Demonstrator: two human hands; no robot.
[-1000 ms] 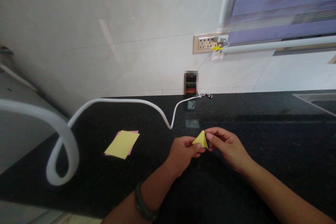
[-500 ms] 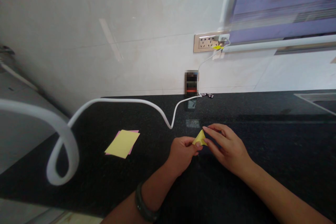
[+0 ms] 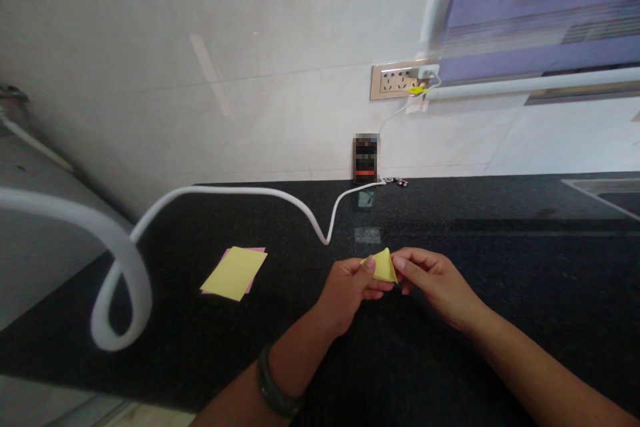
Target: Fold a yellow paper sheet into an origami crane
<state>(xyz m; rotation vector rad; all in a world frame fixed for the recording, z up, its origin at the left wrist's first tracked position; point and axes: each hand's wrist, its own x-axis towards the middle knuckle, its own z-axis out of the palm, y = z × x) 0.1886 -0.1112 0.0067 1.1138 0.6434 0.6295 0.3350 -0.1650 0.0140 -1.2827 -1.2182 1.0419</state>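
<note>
A small piece of folded yellow paper [image 3: 385, 265] is held up between my two hands, over the dark countertop. My left hand [image 3: 347, 287] pinches its left side, with the thumb on top and the fingers underneath. At its right edge, the thumb and fingers of my right hand [image 3: 434, 280] close on the paper's corner. Parts of the paper are covered by my fingers. A dark bangle circles my left wrist.
Yellow and pink paper sheets [image 3: 234, 273] lie stacked on the black countertop [image 3: 170, 340] at left. A thick white cable [image 3: 230, 191] loops across to a phone-like device [image 3: 366, 159] leaning on the wall. There is a socket panel [image 3: 389, 82] above, and a sink edge [image 3: 595, 192] far right.
The folded paper has turned and now shows a broader face. My left thumb has moved onto its top, and my right fingers have shifted from its tip to its right edge.
</note>
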